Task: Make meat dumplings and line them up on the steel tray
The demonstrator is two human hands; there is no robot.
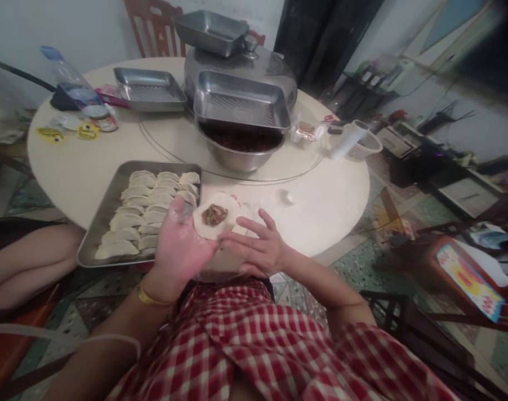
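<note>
A round dumpling wrapper (204,229) lies across the fingers of my left hand (174,245), which supports it palm up with the thumb raised. In its middle sits a small mound of chopped filling (214,215). My right hand (262,248) is close against the wrapper's right edge, its fingers spread; whether the fingertips touch the dough I cannot tell. Left of my hands, a metal tray (98,220) holds rows of folded dumplings (147,211), and my left hand partly covers its right side.
Behind, a metal bowl (241,160) of dark filling has an empty metal tray (241,100) resting over it. A large lidded pan (274,69), another tray (154,92), a plastic bottle (76,83) and a white basket (366,147) stand around the round table (337,206). Another person's leg (32,250) is at left.
</note>
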